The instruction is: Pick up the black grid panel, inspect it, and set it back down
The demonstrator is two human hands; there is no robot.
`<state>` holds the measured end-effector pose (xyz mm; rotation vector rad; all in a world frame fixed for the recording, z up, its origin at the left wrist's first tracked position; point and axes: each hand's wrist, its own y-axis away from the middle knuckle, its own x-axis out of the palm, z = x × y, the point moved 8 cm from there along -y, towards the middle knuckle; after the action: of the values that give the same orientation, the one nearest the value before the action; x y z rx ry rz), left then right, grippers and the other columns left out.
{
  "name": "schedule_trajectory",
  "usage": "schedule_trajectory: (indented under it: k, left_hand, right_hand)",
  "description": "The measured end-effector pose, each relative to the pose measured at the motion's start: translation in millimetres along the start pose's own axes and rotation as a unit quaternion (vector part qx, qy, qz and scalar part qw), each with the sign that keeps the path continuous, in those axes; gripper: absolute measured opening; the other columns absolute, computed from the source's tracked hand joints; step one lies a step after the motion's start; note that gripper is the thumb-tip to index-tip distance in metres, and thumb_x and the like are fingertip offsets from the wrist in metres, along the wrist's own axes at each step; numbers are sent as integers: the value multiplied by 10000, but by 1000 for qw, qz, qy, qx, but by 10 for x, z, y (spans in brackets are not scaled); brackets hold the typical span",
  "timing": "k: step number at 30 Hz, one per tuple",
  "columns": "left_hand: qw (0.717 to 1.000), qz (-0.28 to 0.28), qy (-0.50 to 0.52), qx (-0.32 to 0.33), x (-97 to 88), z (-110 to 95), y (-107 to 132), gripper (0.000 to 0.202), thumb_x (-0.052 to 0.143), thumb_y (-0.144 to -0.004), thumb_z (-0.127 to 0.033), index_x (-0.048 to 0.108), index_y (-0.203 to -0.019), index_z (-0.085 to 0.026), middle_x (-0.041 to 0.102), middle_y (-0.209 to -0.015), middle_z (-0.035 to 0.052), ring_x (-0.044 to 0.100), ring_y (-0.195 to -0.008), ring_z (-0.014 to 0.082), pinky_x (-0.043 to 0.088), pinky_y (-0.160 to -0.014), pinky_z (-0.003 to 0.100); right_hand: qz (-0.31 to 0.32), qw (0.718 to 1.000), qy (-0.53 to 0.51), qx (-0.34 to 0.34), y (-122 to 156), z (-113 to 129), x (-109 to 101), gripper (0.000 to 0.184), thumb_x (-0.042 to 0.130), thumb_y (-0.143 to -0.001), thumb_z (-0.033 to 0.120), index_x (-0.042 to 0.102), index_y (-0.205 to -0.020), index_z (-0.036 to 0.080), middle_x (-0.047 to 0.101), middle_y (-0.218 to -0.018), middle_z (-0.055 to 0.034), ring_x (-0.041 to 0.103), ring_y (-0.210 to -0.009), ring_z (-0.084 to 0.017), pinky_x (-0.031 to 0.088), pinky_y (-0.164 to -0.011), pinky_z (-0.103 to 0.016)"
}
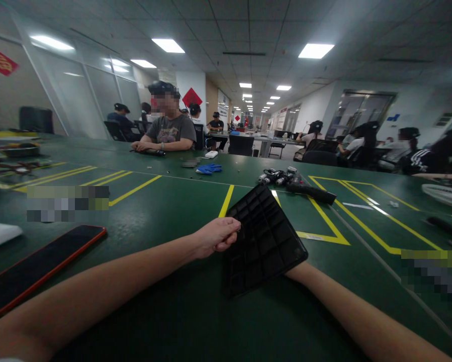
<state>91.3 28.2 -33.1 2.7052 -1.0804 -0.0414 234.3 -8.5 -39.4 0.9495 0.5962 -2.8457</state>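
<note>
A black compartment tray (265, 236), split into many small square cells, is tilted above the green table in front of me. My right hand (299, 269) is behind the tray and holds it up from its underside; only the wrist shows, and the fingers are hidden. At the tray's left side, my left hand (218, 235) is closed in a pinch over the cells. Whatever may be between its fingertips is too small to make out. The cells I can see look dark, and I cannot tell whether anything small lies in them.
Left on the green table (154, 311) lies a phone with an orange edge (48, 266), near a white object (1, 235). Beyond the tray are a blue glove (209, 169) and a cluster of black tools (286, 181). Across the table sits a person (173, 130). Yellow tape marks the surface.
</note>
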Motion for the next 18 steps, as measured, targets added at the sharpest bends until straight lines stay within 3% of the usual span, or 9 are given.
schedule_trajectory:
  k: [4, 8, 14, 18]
  left_hand:
    - [1000, 10, -12, 0, 13, 21, 10, 274, 523, -787, -422, 386, -785, -184, 406, -473, -94, 244, -302, 14, 85, -338, 152]
    - [988, -40, -137, 57, -34, -53, 31, 231, 506, -800, -398, 418, -852, -191, 432, -485, -85, 319, -343, 45, 190, -362, 160]
    - [894, -129, -379, 199, -26, -316, 145, 206, 449, -841, -361, 513, -774, -177, 496, -613, -17, 454, -548, 107, 303, -499, 223]
    - [842, -127, -456, 258, 35, -425, 247, 148, 446, -839, -283, 550, -812, -181, 548, -738, 21, 489, -668, 140, 348, -601, 260]
  right_hand:
    - [-11, 1000, 3, -13, -16, 34, 10, 371, 489, -843, 421, 526, -1154, 222, 520, -1236, -76, 500, -1107, -216, 391, -954, -462]
    - [-16, 1000, 7, -17, -5, 10, 4, 363, 497, -839, 416, 534, -1143, 220, 513, -1247, -78, 490, -1122, -223, 383, -962, -472]
    - [-21, 1000, 20, -6, 30, -129, -11, 373, 600, -709, 455, 600, -1064, 341, 561, -1230, 37, 371, -1250, -286, 292, -1055, -490]
    - [-20, 1000, 16, -4, 80, -158, -28, 386, 620, -678, 430, 605, -1056, 353, 561, -1230, 55, 359, -1261, -275, 320, -1049, -466]
